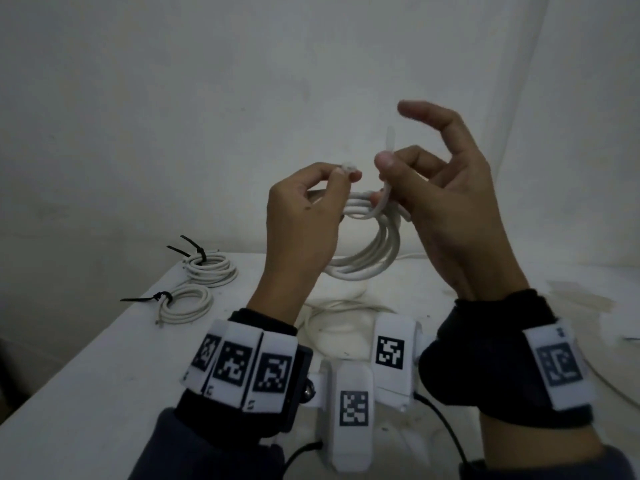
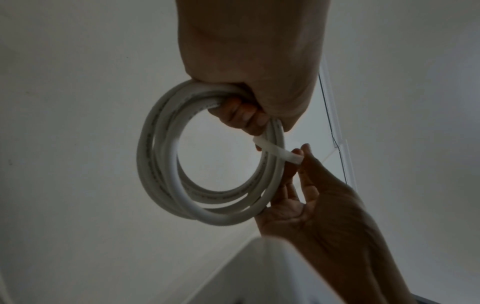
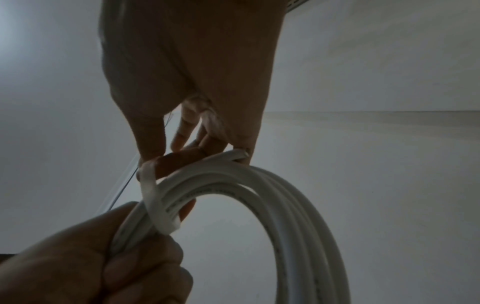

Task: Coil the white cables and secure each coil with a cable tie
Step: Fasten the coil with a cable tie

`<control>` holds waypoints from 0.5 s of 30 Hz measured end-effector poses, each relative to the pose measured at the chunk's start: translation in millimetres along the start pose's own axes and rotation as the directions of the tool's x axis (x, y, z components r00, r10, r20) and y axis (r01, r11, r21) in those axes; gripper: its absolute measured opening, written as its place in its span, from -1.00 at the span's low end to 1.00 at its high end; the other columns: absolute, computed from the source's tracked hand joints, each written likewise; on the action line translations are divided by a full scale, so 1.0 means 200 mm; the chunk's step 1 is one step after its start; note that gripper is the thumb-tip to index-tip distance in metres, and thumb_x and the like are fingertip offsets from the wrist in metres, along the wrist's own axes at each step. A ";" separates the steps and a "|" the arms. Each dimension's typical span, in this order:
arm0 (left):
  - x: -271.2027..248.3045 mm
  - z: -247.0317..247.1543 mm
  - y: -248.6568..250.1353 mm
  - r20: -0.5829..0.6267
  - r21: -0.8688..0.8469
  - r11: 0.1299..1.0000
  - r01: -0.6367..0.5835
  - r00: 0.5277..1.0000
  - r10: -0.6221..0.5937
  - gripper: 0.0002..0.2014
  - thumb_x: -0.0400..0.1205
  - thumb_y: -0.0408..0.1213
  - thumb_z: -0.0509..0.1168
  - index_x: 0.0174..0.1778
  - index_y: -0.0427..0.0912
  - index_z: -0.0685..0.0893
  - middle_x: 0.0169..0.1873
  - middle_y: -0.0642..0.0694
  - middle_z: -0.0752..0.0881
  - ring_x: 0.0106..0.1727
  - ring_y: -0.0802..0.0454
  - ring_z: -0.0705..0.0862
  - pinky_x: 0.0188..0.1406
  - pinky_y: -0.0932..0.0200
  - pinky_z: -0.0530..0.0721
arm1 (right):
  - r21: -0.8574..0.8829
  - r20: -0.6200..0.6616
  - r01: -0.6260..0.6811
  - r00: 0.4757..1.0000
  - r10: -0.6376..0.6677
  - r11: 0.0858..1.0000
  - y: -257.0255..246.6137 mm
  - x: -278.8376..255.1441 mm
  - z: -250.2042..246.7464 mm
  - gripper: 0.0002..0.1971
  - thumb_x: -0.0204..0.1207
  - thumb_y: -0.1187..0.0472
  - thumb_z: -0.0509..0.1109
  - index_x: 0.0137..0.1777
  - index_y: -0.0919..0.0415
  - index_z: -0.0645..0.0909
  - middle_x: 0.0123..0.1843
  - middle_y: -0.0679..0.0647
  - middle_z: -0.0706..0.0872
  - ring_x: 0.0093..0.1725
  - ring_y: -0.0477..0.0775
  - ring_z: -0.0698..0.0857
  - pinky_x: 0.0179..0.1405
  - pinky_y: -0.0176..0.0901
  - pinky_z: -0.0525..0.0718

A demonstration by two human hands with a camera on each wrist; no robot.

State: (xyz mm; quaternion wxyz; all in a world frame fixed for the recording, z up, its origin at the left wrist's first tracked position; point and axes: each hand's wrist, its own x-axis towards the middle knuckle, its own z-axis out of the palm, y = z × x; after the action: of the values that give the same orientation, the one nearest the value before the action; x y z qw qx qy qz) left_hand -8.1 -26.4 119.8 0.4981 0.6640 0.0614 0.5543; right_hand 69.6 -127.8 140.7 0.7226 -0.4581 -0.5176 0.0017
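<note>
On the far left of the white table (image 1: pixel 104 344) lie two finished coils, the farther coil (image 1: pixel 211 270) and the nearer coil (image 1: pixel 187 306), each cinched with a black cable tie (image 1: pixel 194 252) whose tail sticks out to the left. Right of them, lifted above the table, the left hand (image 1: pixel 301 216) curls its lower fingers round the top of the white cable coil (image 1: pixel 367 254), which hangs as a ring beneath both hands, while its thumb and forefinger pinch the head end of a white cable tie (image 1: pixel 382 202). The tie loops under the coil's strands and rises on the right, where the right hand (image 1: pixel 446 202) pinches its tail between thumb and a bent finger, the remaining fingers spread loosely upward. More loose white cable (image 1: pixel 332 320) lies on the table behind the wrists
</note>
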 end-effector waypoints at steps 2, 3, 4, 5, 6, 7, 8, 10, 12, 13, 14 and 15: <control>0.00 0.01 0.00 -0.003 0.007 0.999 -0.032 0.999 0.032 -0.81 0.63 -0.28 0.26 -0.22 -0.05 0.76 -0.31 0.04 0.78 -0.30 0.15 0.74 -0.26 0.25 0.60 | 0.008 -0.019 -0.004 1.000 0.004 1.000 0.00 0.00 -0.01 -0.71 0.49 0.35 0.46 0.21 0.21 0.65 -0.35 0.02 0.71 -0.35 -0.09 0.73 -0.22 -0.24 0.68; 0.00 0.01 0.00 -0.010 0.013 0.999 -0.048 0.999 0.048 -0.82 0.61 -0.25 0.26 -0.23 -0.03 0.76 -0.30 0.04 0.79 -0.28 0.11 0.76 -0.24 0.19 0.63 | 0.014 -0.010 -0.011 1.000 0.011 1.000 0.00 0.00 -0.02 -0.77 0.48 0.34 0.47 0.13 0.21 0.70 -0.33 0.00 0.74 -0.32 -0.10 0.73 -0.20 -0.25 0.67; 0.00 0.01 0.00 -0.018 0.019 0.998 -0.061 0.998 0.062 -0.82 0.58 -0.22 0.25 -0.24 0.00 0.75 -0.29 0.03 0.80 -0.26 0.06 0.77 -0.22 0.13 0.66 | 0.012 0.000 -0.018 1.000 0.018 1.000 0.01 0.00 -0.02 -0.81 0.47 0.35 0.47 0.07 0.20 0.74 -0.32 -0.02 0.77 -0.29 -0.11 0.72 -0.18 -0.26 0.67; 0.00 0.01 0.00 -0.023 0.026 0.997 -0.072 0.997 0.073 -0.82 0.57 -0.20 0.24 -0.25 0.02 0.75 -0.28 0.02 0.80 -0.24 0.02 0.79 -0.20 0.05 0.69 | 0.000 0.010 -0.024 1.000 0.024 1.000 0.01 0.00 -0.03 -0.86 0.47 0.37 0.46 0.01 0.22 0.76 -0.31 -0.05 0.79 -0.27 -0.13 0.72 -0.18 -0.26 0.66; 0.00 0.01 -0.01 -0.022 0.037 0.996 -0.084 0.996 0.085 -0.82 0.56 -0.19 0.24 -0.25 0.03 0.75 -0.28 -0.01 0.80 -0.23 -0.03 0.79 -0.18 -0.03 0.73 | -0.017 0.016 -0.030 0.999 0.031 0.999 0.01 0.00 -0.03 -0.90 0.48 0.40 0.45 -0.07 0.25 0.77 -0.31 -0.05 0.80 -0.25 -0.13 0.73 -0.18 -0.25 0.67; 0.00 0.01 -0.01 -0.021 0.053 0.994 -0.098 0.995 0.100 -0.82 0.56 -0.18 0.23 -0.24 0.04 0.75 -0.28 -0.03 0.80 -0.23 -0.06 0.79 -0.15 -0.11 0.75 | -0.037 0.015 -0.033 0.999 0.034 0.999 0.01 0.00 -0.03 -0.91 0.47 0.43 0.44 -0.15 0.30 0.77 -0.31 -0.01 0.81 -0.23 -0.12 0.75 -0.17 -0.21 0.68; -0.01 0.01 -0.01 -0.024 0.073 0.991 -0.111 0.993 0.113 -0.82 0.56 -0.18 0.23 -0.24 0.05 0.75 -0.29 -0.03 0.80 -0.23 -0.07 0.79 -0.15 -0.18 0.75 | -0.054 0.007 -0.032 0.999 0.033 0.998 0.01 0.00 -0.03 -0.89 0.47 0.46 0.42 -0.23 0.35 0.75 -0.30 0.04 0.82 -0.20 -0.09 0.77 -0.17 -0.17 0.69; -0.01 0.01 -0.01 -0.034 0.112 0.986 -0.122 0.991 0.127 -0.82 0.56 -0.16 0.23 -0.25 0.08 0.74 -0.29 0.00 0.80 -0.24 -0.06 0.79 -0.17 -0.22 0.74 | -0.077 -0.010 -0.023 1.000 0.022 0.997 0.02 0.01 -0.02 -0.82 0.45 0.49 0.40 -0.34 0.34 0.73 -0.30 0.08 0.82 -0.14 -0.02 0.80 -0.18 -0.16 0.70; 0.00 0.01 -0.01 -0.031 0.133 0.984 -0.121 0.991 0.127 -0.82 0.55 -0.15 0.23 -0.27 0.09 0.74 -0.30 0.02 0.79 -0.24 -0.07 0.78 -0.19 -0.23 0.74 | -0.100 0.001 -0.023 1.000 0.023 0.995 0.01 0.01 -0.02 -0.75 0.44 0.50 0.40 -0.38 0.23 0.73 -0.34 0.03 0.82 -0.13 0.02 0.81 -0.20 -0.19 0.70; 0.00 0.01 -0.01 -0.031 0.141 0.982 -0.125 0.991 0.130 -0.82 0.55 -0.15 0.23 -0.27 0.08 0.74 -0.31 0.02 0.79 -0.25 -0.08 0.78 -0.20 -0.23 0.73 | -0.109 0.006 -0.025 1.000 0.026 0.994 0.01 0.01 -0.02 -0.74 0.44 0.50 0.40 -0.39 0.21 0.73 -0.34 0.03 0.82 -0.15 0.03 0.81 -0.22 -0.21 0.70; 0.00 0.01 -0.01 -0.032 0.151 0.980 -0.132 0.990 0.139 -0.81 0.55 -0.15 0.23 -0.26 0.04 0.75 -0.32 0.01 0.79 -0.26 -0.09 0.77 -0.21 -0.23 0.73 | -0.115 0.009 -0.027 1.000 0.028 0.993 0.02 0.01 -0.02 -0.74 0.44 0.50 0.39 -0.39 0.22 0.73 -0.35 0.07 0.82 -0.19 0.03 0.80 -0.24 -0.22 0.69; 0.00 0.01 -0.02 -0.032 0.166 0.976 -0.142 0.988 0.149 -0.81 0.55 -0.15 0.23 -0.25 -0.01 0.76 -0.32 0.00 0.78 -0.27 -0.09 0.77 -0.22 -0.23 0.73 | -0.125 0.009 -0.024 1.000 0.025 0.992 0.02 0.01 -0.02 -0.76 0.43 0.50 0.40 -0.39 0.23 0.73 -0.34 0.15 0.81 -0.23 0.05 0.79 -0.26 -0.22 0.69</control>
State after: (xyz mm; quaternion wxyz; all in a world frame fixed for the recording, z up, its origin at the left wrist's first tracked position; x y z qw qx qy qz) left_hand -4.6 -25.8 117.1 0.3988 0.6929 0.0686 0.5968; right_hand 75.2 -127.1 139.3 0.6897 -0.5086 -0.5150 -0.0193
